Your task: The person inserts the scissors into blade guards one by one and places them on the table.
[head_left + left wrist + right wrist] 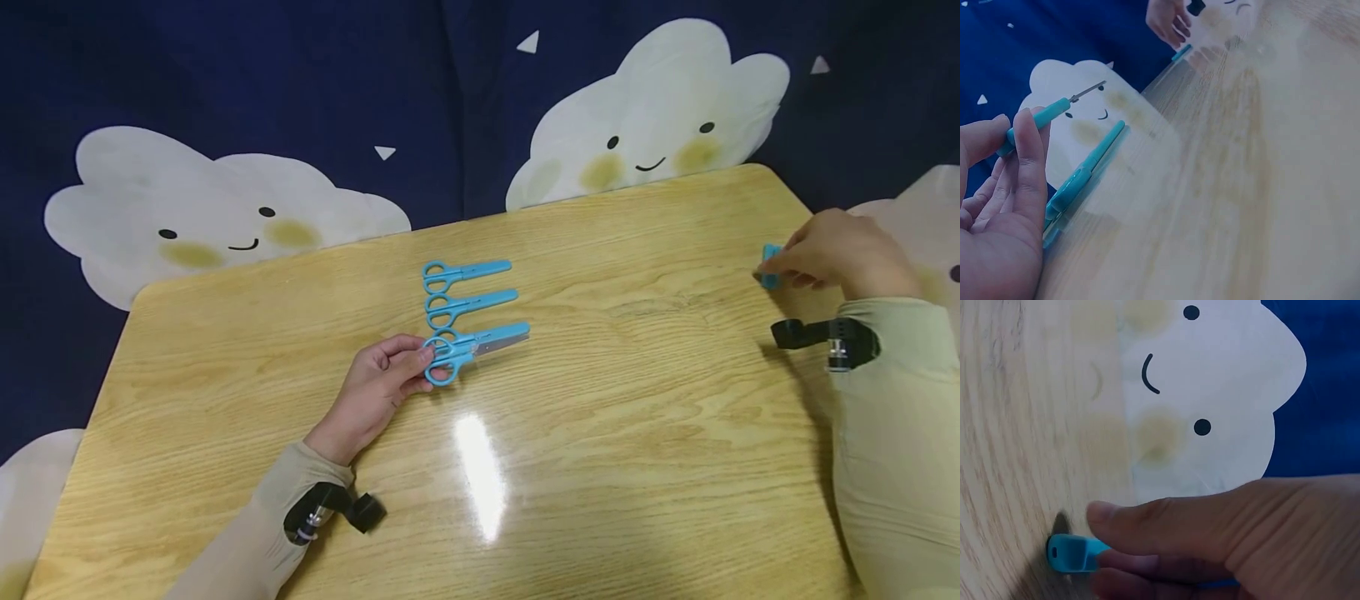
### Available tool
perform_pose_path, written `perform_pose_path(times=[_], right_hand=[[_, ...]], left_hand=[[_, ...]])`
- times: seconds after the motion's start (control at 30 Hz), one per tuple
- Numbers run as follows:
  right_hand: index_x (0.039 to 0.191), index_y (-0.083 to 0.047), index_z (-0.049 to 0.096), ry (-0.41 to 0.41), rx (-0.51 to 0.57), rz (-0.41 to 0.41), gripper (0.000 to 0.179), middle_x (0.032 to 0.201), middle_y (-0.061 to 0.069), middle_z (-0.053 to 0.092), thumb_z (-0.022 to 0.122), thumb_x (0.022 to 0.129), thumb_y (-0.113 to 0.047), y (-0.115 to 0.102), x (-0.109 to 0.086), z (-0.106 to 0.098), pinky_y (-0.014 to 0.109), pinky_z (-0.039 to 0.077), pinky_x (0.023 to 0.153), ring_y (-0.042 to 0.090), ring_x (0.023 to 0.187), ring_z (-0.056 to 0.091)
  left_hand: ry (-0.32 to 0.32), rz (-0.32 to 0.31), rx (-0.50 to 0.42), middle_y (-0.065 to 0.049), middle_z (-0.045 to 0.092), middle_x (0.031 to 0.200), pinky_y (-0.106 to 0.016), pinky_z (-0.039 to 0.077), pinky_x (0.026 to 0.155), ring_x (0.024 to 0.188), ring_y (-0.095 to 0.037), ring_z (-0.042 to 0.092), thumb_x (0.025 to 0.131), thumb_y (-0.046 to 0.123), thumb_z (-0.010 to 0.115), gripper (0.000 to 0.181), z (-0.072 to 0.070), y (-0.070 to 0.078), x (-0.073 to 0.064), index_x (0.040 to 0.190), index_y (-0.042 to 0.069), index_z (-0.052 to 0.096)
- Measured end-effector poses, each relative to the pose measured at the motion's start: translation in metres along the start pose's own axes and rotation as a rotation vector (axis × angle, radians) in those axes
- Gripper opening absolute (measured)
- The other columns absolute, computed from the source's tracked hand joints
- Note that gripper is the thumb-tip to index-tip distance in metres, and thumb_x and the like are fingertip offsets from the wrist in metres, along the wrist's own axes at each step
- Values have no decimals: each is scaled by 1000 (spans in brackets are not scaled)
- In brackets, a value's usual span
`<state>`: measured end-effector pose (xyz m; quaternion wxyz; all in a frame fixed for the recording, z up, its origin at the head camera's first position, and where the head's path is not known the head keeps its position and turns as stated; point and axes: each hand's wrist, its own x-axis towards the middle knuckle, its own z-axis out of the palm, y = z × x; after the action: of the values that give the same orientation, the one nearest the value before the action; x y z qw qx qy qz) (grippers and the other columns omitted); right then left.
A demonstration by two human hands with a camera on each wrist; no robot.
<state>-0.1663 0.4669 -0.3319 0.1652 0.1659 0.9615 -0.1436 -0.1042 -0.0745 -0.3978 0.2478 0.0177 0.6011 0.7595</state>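
Note:
My left hand (375, 387) pinches the handles of blue scissors (465, 352), whose bare metal blades point right. In the left wrist view the scissors (1050, 114) show above the table, thumb on one side and fingers on the other. Just behind them lie blue scissors in blade covers: one pair (471, 271) farthest back, another (474, 306) in the middle, and a third (513, 327) partly hidden by the held pair. At the far right my right hand (847, 250) pinches a small blue piece (770, 267) resembling a blade cover (1069, 553), its other end hidden by the fingers.
The wooden table (637, 417) has rounded corners, with its far edge against a dark blue cloth (300, 67) printed with smiling clouds. A bright light reflection (480, 475) shows on the tabletop. Each wrist wears a small black camera mount (832, 340).

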Motion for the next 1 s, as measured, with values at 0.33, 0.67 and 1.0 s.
perform_pose_path(times=[0.33, 0.67, 1.0], right_hand=[[68, -3, 70, -102, -34, -39, 35, 60, 6, 64, 78, 79, -36, -2, -1, 0, 33, 45, 51, 22, 58, 57], [87, 7, 71, -122, 17, -17, 35, 67, 7, 70, 75, 82, -28, 2, 2, 1, 37, 55, 56, 23, 64, 64], [80, 0, 71, 39, -95, 3, 34, 63, 6, 57, 72, 84, -34, -3, 3, 5, 34, 36, 52, 28, 67, 51]], left_hand=[[4, 5, -7, 3, 74, 91, -24, 61, 79, 84, -9, 73, 96, 17, 63, 37, -1, -1, -1, 118, -9, 50], [6, -3, -1, 3, 75, 92, -23, 61, 78, 84, -9, 73, 95, 18, 63, 34, -1, -1, 0, 117, -5, 52], [-7, 13, -21, 3, 75, 92, -23, 61, 79, 84, -9, 73, 95, 17, 63, 29, -1, -1, 0, 114, -2, 53]])
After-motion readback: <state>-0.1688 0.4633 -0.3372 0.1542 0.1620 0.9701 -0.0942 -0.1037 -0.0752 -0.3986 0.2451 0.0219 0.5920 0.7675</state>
